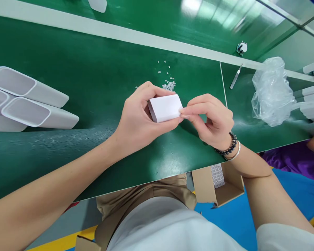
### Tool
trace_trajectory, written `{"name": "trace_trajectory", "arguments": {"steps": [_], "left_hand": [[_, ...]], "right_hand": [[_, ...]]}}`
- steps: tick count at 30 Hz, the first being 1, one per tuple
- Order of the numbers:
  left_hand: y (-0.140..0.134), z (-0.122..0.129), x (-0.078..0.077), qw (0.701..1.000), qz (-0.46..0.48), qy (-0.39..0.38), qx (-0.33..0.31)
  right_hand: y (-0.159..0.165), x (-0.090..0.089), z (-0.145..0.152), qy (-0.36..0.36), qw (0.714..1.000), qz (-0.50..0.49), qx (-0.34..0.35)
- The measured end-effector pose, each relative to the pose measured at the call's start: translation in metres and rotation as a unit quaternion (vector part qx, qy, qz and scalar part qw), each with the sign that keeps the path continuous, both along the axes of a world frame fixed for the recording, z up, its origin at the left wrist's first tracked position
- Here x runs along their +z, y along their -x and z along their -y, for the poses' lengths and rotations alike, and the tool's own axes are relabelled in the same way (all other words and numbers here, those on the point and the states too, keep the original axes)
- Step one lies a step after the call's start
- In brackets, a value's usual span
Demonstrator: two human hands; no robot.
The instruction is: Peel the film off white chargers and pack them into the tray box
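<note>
My left hand [138, 115] is wrapped round a white plastic housing [166, 107], holding it above the green table [115, 80]. It looks like one of the hollow rounded sleeves stacked at the left. At the housing's right end, my right hand [209, 118] pinches with thumb and forefinger. Whatever is between those fingertips is hidden or too small to name. Just beyond the housing lies a small heap of tiny clear plastic pieces [169, 86], with several more scattered behind it.
Several white hollow sleeves [49, 92] are stacked at the left. Tweezers [236, 77] and a crumpled clear plastic bag [273, 92] lie at the right, near more white parts [312, 101]. An open cardboard box [204, 186] stands below the table edge. A person in purple [293, 158] is at far right.
</note>
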State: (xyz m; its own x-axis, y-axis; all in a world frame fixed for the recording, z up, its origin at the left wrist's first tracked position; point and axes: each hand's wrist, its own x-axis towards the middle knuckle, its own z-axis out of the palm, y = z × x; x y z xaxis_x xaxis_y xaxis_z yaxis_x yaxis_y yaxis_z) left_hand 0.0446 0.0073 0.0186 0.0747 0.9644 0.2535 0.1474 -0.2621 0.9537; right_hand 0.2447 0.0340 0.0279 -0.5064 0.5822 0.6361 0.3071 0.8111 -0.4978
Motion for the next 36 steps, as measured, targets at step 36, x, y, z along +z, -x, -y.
{"name": "trace_trajectory", "arguments": {"steps": [36], "left_hand": [[0.016,-0.009,0.014,0.981,0.004,0.063,-0.182]], "right_hand": [[0.005,0.000,0.009,0.156,0.984,-0.011,0.086]]}}
